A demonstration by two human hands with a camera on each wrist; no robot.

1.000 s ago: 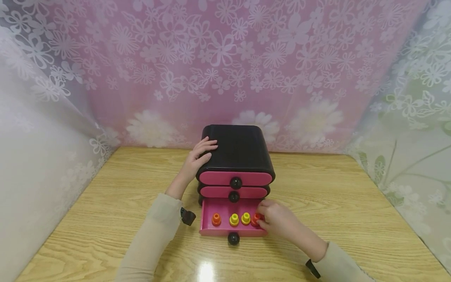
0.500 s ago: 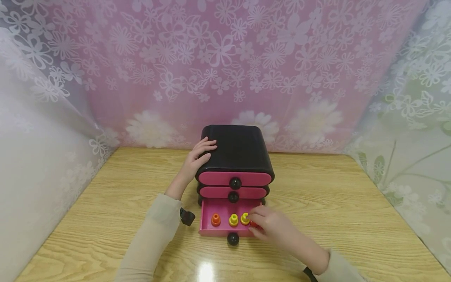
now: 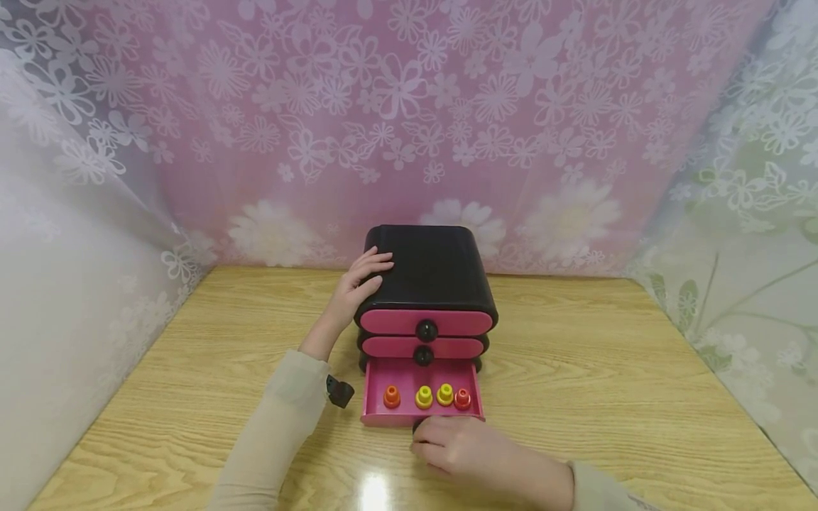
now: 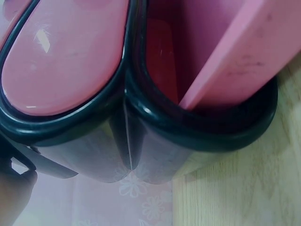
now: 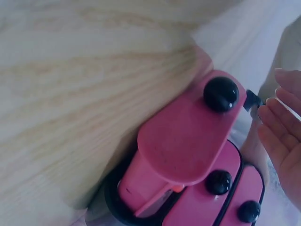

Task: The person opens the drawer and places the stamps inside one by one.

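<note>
My left hand (image 3: 358,284) rests on the left edge of a black mini drawer cabinet (image 3: 431,270), fingers straight over its top. The bottom pink drawer (image 3: 422,420) is pulled out. In it stand an orange stepped peg (image 3: 392,397), two yellow pegs (image 3: 424,397) and a red peg (image 3: 462,399). My right hand (image 3: 463,451) is in front of the drawer and hides most of its knob in the head view. In the right wrist view, the black knob (image 5: 221,94) shows bare, with the fingers (image 5: 277,113) extended and apart from it.
The upper two pink drawers (image 3: 456,323) are pushed in, each with a black knob. All stand on a wood-grain table (image 3: 575,341). A floral curtain (image 3: 409,142) hangs behind, and light cloths flank both sides. A black wrist piece (image 3: 340,392) sits by the left cuff.
My right hand has come away from the red peg at the drawer's right and moved toward me and left, to the drawer knob. The left hand stays where it was.
</note>
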